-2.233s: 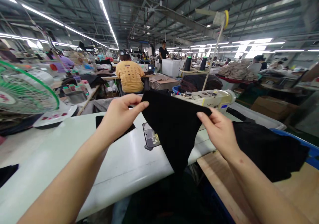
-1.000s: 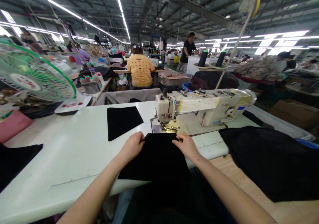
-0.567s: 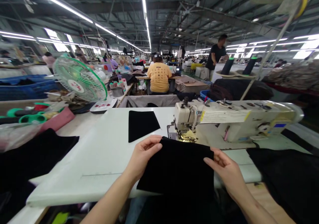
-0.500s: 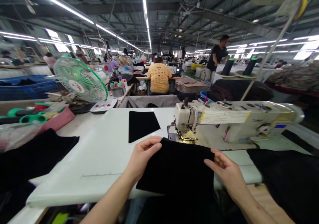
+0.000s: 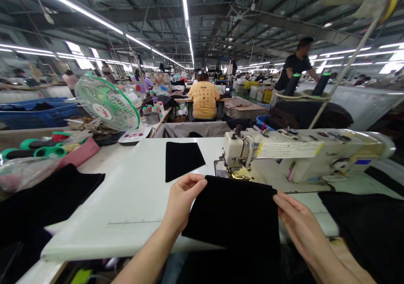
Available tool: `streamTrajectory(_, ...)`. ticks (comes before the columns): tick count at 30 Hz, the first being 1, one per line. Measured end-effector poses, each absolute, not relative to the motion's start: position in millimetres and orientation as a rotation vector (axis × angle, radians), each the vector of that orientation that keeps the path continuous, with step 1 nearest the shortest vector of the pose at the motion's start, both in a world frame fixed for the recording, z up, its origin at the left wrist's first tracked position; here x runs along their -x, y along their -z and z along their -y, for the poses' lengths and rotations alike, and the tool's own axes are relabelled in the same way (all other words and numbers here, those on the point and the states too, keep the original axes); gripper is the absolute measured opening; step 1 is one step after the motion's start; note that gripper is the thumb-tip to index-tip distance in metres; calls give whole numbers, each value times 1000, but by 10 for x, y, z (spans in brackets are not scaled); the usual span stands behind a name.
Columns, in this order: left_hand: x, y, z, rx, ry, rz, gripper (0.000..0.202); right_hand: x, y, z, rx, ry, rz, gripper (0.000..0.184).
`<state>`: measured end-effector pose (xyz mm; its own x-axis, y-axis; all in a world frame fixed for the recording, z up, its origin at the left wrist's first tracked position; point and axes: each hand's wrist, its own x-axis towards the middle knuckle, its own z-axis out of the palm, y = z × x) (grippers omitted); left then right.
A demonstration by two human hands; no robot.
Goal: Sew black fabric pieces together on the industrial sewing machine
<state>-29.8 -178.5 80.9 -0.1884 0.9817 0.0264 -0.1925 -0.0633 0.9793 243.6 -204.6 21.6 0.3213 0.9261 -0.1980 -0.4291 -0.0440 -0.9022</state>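
A piece of black fabric (image 5: 235, 212) hangs between my two hands over the front edge of the pale sewing table (image 5: 135, 191). My left hand (image 5: 183, 197) pinches its upper left corner between thumb and fingers. At the upper right corner, my right hand (image 5: 295, 214) grips the cloth, its thumb on the near side. Just beyond the fabric's top edge is the head of a white sewing machine (image 5: 235, 151), its needle area partly hidden. Another black fabric panel (image 5: 183, 161) lies flat on the table left of the machine.
More black cloth lies at the left (image 5: 63, 195) and right (image 5: 362, 221). A green-rimmed fan (image 5: 107, 105) stands behind the table's left side, near thread spools (image 5: 47, 149). Thread cones (image 5: 292, 84) stand behind the machine. A person in a yellow shirt (image 5: 203, 99) sits ahead; another in black bends at right.
My right hand has shifted slightly right along with the fabric's corner, and its fingers have closed more on the edge. The view has moved a little. The person in black now leans forward.
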Motion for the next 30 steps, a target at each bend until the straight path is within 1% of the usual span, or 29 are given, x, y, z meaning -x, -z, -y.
streamTrajectory(5,278,-803,1752,-1029,-1474,-1200,20,-2408,-318,2045,1126,-1150,610,33)
streamTrajectory(10,311,-765,1700,-1000,-1532,-1215,29,-2389,-437,2090,1120,-1090,724,32)
streamTrajectory(14,342,-760,1652,-886,-1508,-1239,34,-2391,-489,2093,1102,-1053,796,29)
streamTrajectory(22,294,-850,1727,-840,-1487,-1282,40,-2352,-587,2121,1042,-1037,731,25)
streamTrajectory(30,384,-795,1815,-1042,-1502,-1335,29,-2340,-635,2144,1012,-991,798,26)
